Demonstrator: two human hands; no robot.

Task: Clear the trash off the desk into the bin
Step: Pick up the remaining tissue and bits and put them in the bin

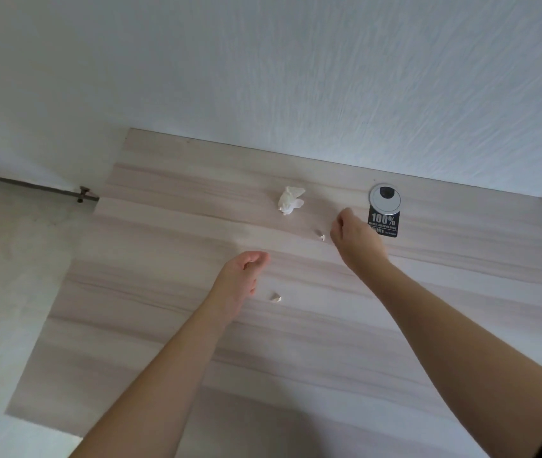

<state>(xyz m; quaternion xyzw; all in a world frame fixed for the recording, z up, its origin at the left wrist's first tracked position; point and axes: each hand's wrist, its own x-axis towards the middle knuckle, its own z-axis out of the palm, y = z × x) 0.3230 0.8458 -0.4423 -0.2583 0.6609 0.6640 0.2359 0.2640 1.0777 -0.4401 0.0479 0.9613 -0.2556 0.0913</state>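
Observation:
A crumpled white tissue [290, 200] lies on the pale wooden desk [163, 325] near its back edge. One small pale scrap [320, 235] rests just left of my right hand [355, 239], whose fingers are curled downward above the desk; I cannot tell if they hold anything. A second small scrap [275, 297] lies right of my left hand [241, 279]. That hand hovers palm inward with loosely curled fingers and nothing in it. No bin is in view.
A black tag [383, 224] printed "100%" lies behind my right hand, below a round grey cable-hole cover [384, 199]. A white wall rises behind the desk. Pale floor and a dark pipe [31, 188] show to the left.

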